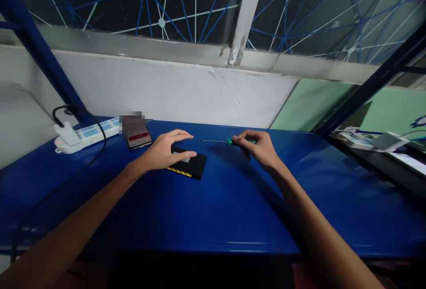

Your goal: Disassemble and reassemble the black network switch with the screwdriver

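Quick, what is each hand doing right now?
Left hand: open, fingers resting on the black battery.
Right hand: closed on the green-handled screwdriver.

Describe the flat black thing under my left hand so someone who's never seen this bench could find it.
On the blue workbench, near the middle, the left hand rests on a flat black battery. A yellow-and-black striped edge sets it apart from the phone lying behind it by the white power strip.

A blurred patch (pixel 132 118) hides the phone's (pixel 138 136) far end.
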Demonstrator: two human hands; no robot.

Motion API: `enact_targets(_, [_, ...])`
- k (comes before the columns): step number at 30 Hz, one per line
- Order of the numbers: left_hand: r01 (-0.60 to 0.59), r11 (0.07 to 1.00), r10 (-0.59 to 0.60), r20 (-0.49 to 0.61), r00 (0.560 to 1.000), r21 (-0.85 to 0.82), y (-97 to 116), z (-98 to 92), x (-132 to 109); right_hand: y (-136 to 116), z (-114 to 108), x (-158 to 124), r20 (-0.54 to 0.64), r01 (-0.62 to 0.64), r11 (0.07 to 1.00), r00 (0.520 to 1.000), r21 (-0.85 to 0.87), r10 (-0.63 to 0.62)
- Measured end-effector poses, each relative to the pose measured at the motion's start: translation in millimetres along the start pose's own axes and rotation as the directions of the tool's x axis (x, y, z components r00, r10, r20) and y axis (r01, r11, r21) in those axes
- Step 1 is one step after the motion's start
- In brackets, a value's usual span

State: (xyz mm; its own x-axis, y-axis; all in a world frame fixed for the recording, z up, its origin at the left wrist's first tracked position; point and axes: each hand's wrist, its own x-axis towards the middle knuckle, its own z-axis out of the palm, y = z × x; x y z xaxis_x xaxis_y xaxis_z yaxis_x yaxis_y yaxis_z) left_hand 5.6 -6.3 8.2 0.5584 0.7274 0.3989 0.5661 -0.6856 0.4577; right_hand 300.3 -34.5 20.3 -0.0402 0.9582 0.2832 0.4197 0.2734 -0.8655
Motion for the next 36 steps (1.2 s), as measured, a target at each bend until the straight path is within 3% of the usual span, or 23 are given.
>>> enact_targets(2, [-0.029,0.998,0.022,-0.136,0.990,-0.055,6,9.6,2,-3,2,-1,0.010,-0.006,1.000,1.000,0.025,0.006])
enact_targets(8, [-0.028,0.992,-0.004,-0.258,0.966,-0.120,2,30.9,3,-11,9,-5,0.070,0.004,0.999,0.997,0.049,-0.007])
enact_targets(16, [-0.073,0.996,0.054,-0.273,0.960,-0.057,-1,35.8,3,-14,12,-7,0.096,0.024,1.000,0.995,0.011,-0.025])
enact_targets(36, [-0.056,0.998,0.065,-0.278,0.958,0.042,-5,35.8,2,-17,14,-9,0.094,0.043,0.996,0.995,-0.072,-0.036])
